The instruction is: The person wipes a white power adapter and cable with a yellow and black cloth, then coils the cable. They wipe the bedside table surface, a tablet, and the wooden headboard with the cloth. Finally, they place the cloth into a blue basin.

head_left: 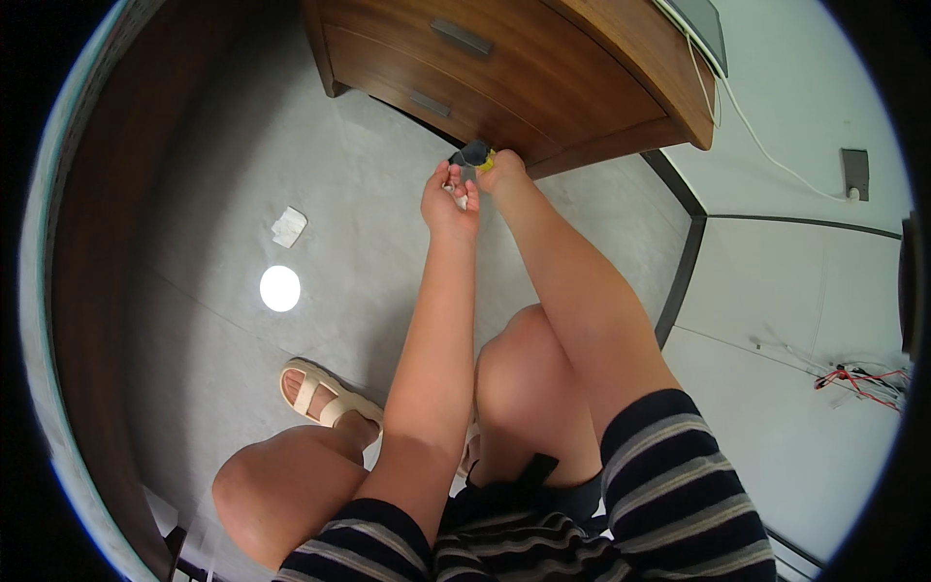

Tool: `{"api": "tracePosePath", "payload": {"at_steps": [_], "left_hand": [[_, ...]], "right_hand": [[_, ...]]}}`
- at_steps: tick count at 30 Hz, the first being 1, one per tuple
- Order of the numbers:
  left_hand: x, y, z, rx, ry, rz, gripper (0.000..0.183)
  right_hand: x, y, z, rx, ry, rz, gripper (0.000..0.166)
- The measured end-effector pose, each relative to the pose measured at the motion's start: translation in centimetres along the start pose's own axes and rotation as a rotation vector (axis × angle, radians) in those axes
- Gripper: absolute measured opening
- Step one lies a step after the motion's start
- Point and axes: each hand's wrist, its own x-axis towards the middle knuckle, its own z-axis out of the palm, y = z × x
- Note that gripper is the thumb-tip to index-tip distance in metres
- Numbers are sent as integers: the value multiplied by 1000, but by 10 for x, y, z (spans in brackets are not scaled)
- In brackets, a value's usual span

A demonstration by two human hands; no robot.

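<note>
Close to the foot of a wooden drawer cabinet [465, 73], both hands are held together low above the floor. My right hand [505, 170] grips a small dark grey object [474, 153] with a yellow edge; its exact kind is unclear. My left hand [449, 204] is palm up, with curled fingers around a small crumpled white piece [460, 198], perhaps tissue. Its fingertips are at the lower left side of the dark object, and whether they touch it cannot be told.
A folded white tissue [289, 227] lies on the grey tiled floor [218, 240], near a bright round light reflection. On the right, a white cable runs from the cabinet top to a wall socket [854, 174]. Red, black and white wires [858, 382] stick out of the wall. Dark wooden furniture [94, 291] borders the left.
</note>
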Motion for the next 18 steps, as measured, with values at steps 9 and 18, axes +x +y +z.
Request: {"api": "tracePosePath", "payload": {"at_steps": [9,18], "left_hand": [[13,15,-15,-7,4,46,19],[-5,-9,23,-35,-72,-52,21]], "right_hand": [[-83,-30,15,79,-91,203,32],[-300,-158,-54,545,-459,351,41]]}}
